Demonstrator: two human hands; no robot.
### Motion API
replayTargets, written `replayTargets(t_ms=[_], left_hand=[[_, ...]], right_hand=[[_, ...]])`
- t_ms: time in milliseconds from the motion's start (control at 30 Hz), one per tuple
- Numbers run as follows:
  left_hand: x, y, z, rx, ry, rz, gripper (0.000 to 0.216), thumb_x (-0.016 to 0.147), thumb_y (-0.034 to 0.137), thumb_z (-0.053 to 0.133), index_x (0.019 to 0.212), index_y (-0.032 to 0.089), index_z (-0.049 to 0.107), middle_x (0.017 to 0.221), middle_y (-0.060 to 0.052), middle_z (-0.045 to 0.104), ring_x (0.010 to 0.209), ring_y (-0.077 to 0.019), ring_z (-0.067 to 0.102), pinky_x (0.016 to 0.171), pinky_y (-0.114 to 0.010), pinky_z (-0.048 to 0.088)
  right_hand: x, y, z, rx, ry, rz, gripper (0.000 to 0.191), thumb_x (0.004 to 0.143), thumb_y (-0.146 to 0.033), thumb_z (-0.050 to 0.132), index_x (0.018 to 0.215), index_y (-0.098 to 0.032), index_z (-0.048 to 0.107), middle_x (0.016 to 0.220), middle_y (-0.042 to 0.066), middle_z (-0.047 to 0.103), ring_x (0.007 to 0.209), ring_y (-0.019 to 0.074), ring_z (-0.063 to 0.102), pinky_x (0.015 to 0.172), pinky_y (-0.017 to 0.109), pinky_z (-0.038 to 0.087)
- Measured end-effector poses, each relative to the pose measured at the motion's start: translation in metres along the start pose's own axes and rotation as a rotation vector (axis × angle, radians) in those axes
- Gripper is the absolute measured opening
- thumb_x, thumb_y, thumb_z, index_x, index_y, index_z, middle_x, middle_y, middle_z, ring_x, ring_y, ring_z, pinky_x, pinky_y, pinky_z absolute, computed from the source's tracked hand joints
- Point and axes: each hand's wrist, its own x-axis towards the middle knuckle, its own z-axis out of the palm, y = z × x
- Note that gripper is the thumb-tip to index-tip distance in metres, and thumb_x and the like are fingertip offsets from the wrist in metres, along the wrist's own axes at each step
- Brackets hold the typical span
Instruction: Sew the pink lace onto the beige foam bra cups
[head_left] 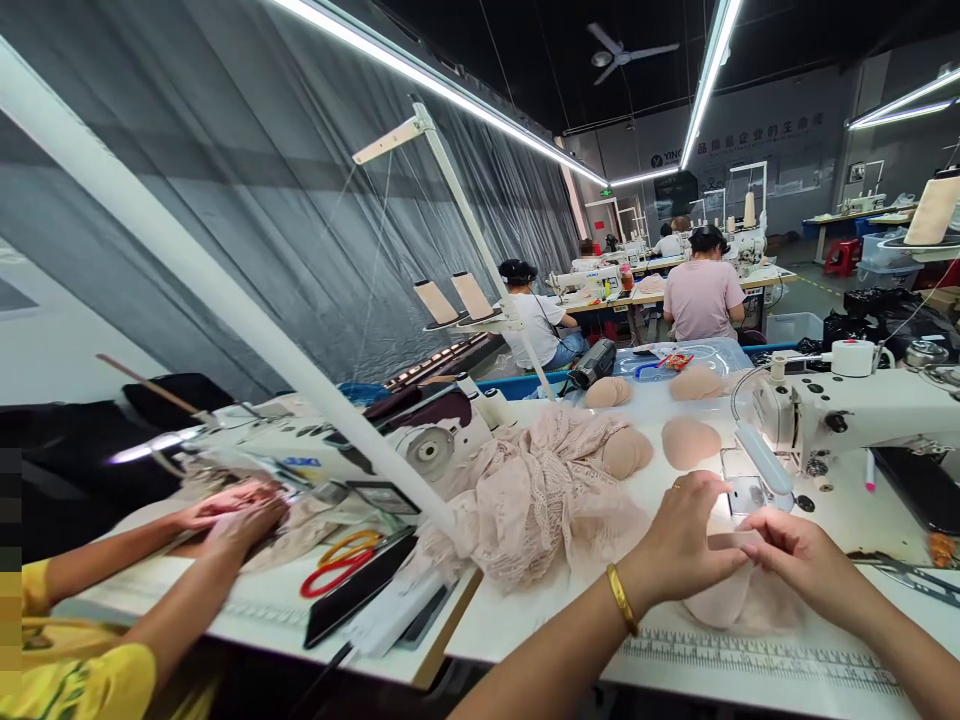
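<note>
- Nearest to me, my left forearm (pixel 555 655) is crossing above the table's front edge, a gold bracelet (pixel 621 598) circling its wrist.
- Under my wrists, a printed measuring strip (pixel 750 655) is running along that edge, presumably so that lengths are checked without fetching a ruler.
- Between my hands, a thin beige fabric piece (pixel 724 600) is lying just in front of the sewing machine (pixel 892 410), partly over the measuring strip; I am likely holding it there to keep its edge close to the lit needle area.
- My left hand (pixel 694 540) is arching with thumb and index spread well apart; the index is hanging by the machine's plate, and the thumb is meeting the fabric's upper edge. What its lower fingers are doing, I cannot tell.
- My right hand (pixel 799 550) is closing thumb and forefinger on that same edge in a light pinch, probably because such soft cloth is needing little force.
- Beyond them, a single beige cup (pixel 690 443) is lying near the machine, with a cup stack (pixel 628 453) beside it, perhaps for easy picking.
- To the left, a lacy cloth heap (pixel 525 500) is spreading over the table, seemingly parked clear of the needle.
- Farther left, a co-worker's hands (pixel 255 505) are working at another machine.
</note>
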Motion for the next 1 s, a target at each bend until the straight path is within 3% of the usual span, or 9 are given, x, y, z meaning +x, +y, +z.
replayTargets(t_ms=[67, 167, 300, 400, 467, 533, 633, 833, 1000], left_hand=[[0.009, -0.003, -0.009, 0.006, -0.23, 0.104, 0.058, 0.072, 0.033, 0.091, 0.121, 0.018, 0.064, 0.118, -0.007, 0.071, 0.105, -0.0233, 0.066, 0.09, -0.032, 0.053], [0.014, -0.011, -0.026, 0.105, -0.433, 0.06, 0.021, 0.084, 0.03, 0.082, 0.09, 0.02, 0.065, 0.075, 0.007, 0.066, 0.069, -0.0122, 0.062, 0.063, -0.022, 0.045], [0.005, -0.02, -0.043, 0.297, -0.124, -0.011, 0.009, 0.089, 0.013, 0.063, 0.094, 0.02, 0.061, 0.083, 0.001, 0.066, 0.076, -0.0176, 0.061, 0.067, -0.027, 0.04], [-0.007, -0.02, -0.047, 0.553, 0.01, 0.044, 0.017, 0.092, 0.006, 0.056, 0.102, 0.019, 0.062, 0.097, -0.007, 0.069, 0.09, -0.0242, 0.062, 0.078, -0.035, 0.042], [-0.013, -0.018, -0.042, 0.692, -0.047, 0.19, 0.005, 0.096, 0.018, 0.067, 0.099, 0.019, 0.063, 0.098, -0.007, 0.069, 0.091, -0.0256, 0.062, 0.08, -0.037, 0.044], [-0.011, -0.014, -0.03, 0.675, -0.178, 0.376, 0.017, 0.096, 0.031, 0.074, 0.094, 0.019, 0.062, 0.096, -0.005, 0.07, 0.09, -0.0233, 0.063, 0.081, -0.035, 0.045], [0.008, -0.011, -0.005, 0.614, -0.259, 0.551, 0.007, 0.1, 0.018, 0.064, 0.093, 0.018, 0.063, 0.095, -0.004, 0.07, 0.09, -0.0198, 0.063, 0.082, -0.033, 0.046], [0.044, -0.022, 0.037, 0.72, -0.241, 0.523, 0.015, 0.095, 0.012, 0.059, 0.081, 0.018, 0.059, 0.085, -0.006, 0.065, 0.074, -0.0195, 0.055, 0.065, -0.034, 0.039], [0.037, -0.032, 0.045, 0.648, -0.147, 0.527, 0.012, 0.095, 0.013, 0.06, 0.084, 0.018, 0.059, 0.089, -0.005, 0.064, 0.082, -0.0202, 0.056, 0.076, -0.037, 0.043]], right_hand=[[-0.007, -0.007, 0.003, -0.062, 0.049, -0.047, 0.037, 0.092, -0.062, 0.068, 0.095, -0.026, 0.077, 0.083, 0.002, 0.071, 0.081, 0.0237, 0.064, 0.078, 0.036, 0.054], [-0.019, -0.015, 0.01, -0.19, 0.248, -0.17, 0.031, 0.1, -0.056, 0.061, 0.098, -0.028, 0.076, 0.095, 0.006, 0.073, 0.083, 0.0237, 0.063, 0.071, 0.032, 0.054], [-0.021, -0.008, 0.021, -0.273, 0.402, -0.287, 0.023, 0.108, -0.045, 0.052, 0.103, -0.03, 0.07, 0.098, 0.008, 0.07, 0.078, 0.0218, 0.061, 0.049, 0.027, 0.047], [-0.008, 0.007, 0.017, -0.433, 0.307, -0.361, 0.023, 0.111, -0.034, 0.045, 0.108, -0.029, 0.067, 0.106, 0.008, 0.074, 0.086, 0.021, 0.069, 0.067, 0.029, 0.058], [0.002, 0.018, 0.006, -0.556, 0.193, -0.401, 0.028, 0.111, -0.028, 0.041, 0.105, -0.028, 0.069, 0.101, 0.007, 0.075, 0.086, 0.0211, 0.07, 0.075, 0.032, 0.06], [0.009, 0.027, -0.01, -0.614, 0.091, -0.427, 0.03, 0.109, -0.027, 0.043, 0.099, -0.027, 0.072, 0.095, 0.006, 0.076, 0.084, 0.0218, 0.07, 0.075, 0.033, 0.059], [0.013, 0.035, -0.037, -0.642, -0.029, -0.469, 0.029, 0.107, -0.026, 0.049, 0.097, -0.028, 0.076, 0.1, 0.005, 0.079, 0.091, 0.0232, 0.073, 0.081, 0.035, 0.06], [0.005, 0.049, -0.072, -0.78, -0.132, -0.653, 0.047, 0.103, -0.011, 0.05, 0.142, -0.032, 0.066, 0.133, 0.007, 0.077, 0.125, 0.0252, 0.069, 0.103, 0.04, 0.058], [-0.001, 0.053, -0.074, -0.939, -0.106, -0.623, 0.052, 0.099, -0.007, 0.048, 0.14, -0.032, 0.065, 0.13, 0.008, 0.074, 0.122, 0.0273, 0.067, 0.095, 0.041, 0.06]])
